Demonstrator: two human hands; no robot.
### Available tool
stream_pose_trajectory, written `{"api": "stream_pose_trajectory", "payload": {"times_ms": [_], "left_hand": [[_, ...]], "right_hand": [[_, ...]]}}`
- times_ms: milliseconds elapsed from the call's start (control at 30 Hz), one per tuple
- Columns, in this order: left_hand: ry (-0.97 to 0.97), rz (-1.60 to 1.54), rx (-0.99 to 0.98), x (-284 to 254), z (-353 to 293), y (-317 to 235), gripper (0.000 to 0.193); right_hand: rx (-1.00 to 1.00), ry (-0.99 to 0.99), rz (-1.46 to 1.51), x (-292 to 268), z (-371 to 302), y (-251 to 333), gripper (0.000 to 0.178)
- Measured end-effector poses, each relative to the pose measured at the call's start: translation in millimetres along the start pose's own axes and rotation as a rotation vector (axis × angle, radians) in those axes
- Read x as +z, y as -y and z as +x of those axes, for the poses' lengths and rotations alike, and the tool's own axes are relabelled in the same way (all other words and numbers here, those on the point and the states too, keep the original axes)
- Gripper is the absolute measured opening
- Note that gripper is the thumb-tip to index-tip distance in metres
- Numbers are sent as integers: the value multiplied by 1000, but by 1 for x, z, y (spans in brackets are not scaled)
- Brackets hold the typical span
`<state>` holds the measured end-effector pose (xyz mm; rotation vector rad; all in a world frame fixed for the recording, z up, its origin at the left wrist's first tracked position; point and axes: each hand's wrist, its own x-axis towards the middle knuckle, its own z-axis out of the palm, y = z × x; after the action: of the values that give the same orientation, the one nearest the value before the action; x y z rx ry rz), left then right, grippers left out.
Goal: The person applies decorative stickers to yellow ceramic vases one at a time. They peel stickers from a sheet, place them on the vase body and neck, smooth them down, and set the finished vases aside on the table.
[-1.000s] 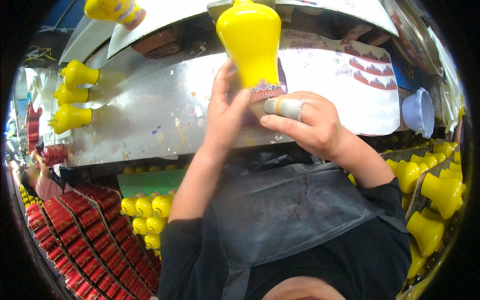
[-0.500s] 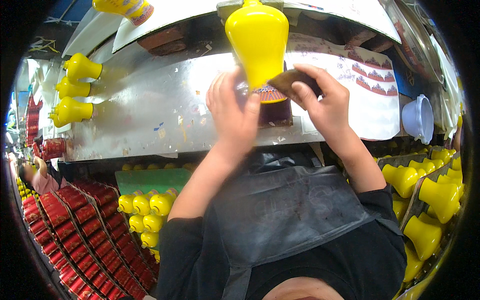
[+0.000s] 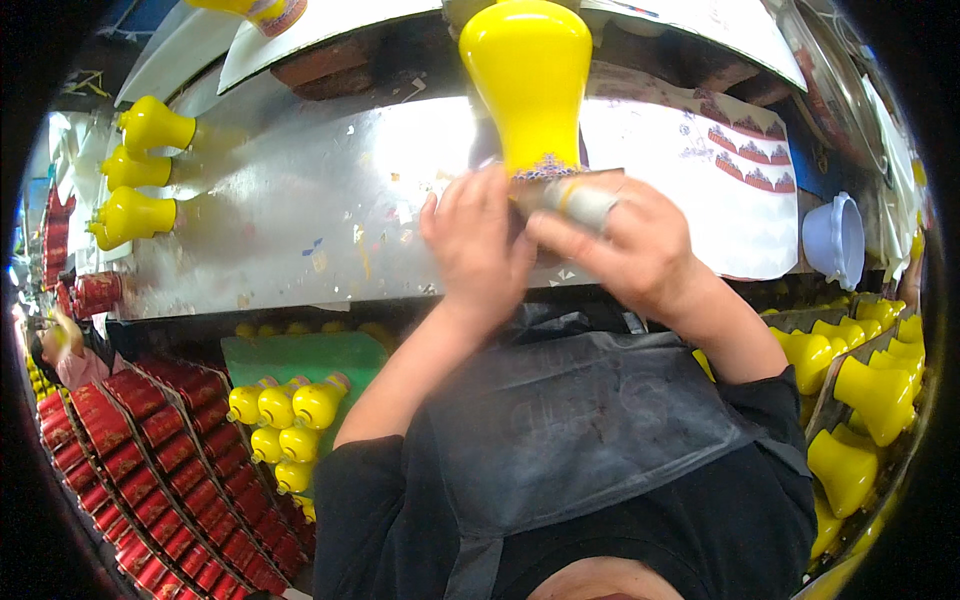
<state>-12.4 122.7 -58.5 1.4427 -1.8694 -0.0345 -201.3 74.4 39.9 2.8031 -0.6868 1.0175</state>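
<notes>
A glossy yellow vase [image 3: 530,80] lies with its base toward me, a patterned decal band [image 3: 548,167] round that end. My right hand [image 3: 640,240] is closed on a flat scraper [image 3: 583,203], blurred by motion, whose edge is at the decorated base. Part of the band is hidden behind the scraper. My left hand [image 3: 472,235] is at the left of the base, its fingers somewhat apart and slightly blurred. I cannot tell whether its fingertips touch the vase.
A decal sheet [image 3: 690,230] lies on the metal table [image 3: 290,220], right of the vase. Several yellow vases [image 3: 155,125] lie at the left. A pale blue bucket [image 3: 835,240] stands at the right. Racked red vessels [image 3: 160,450] and yellow vases [image 3: 875,400] flank me below.
The scraper has tilted, its shiny face now showing, and has moved down across the vase's base. My left hand has shifted slightly rightward and down. The view has shifted slightly.
</notes>
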Motion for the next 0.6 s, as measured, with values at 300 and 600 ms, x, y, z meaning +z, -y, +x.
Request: {"api": "stream_pose_trajectory", "payload": {"times_ms": [300, 600], "left_hand": [[75, -82, -90, -10, -10, -2, 79], [-69, -88, -70, -6, -10, -12, 67]], "right_hand": [[762, -2, 391, -7, -16, -5, 19], [1112, -86, 719, 5, -22, -17, 16]]}}
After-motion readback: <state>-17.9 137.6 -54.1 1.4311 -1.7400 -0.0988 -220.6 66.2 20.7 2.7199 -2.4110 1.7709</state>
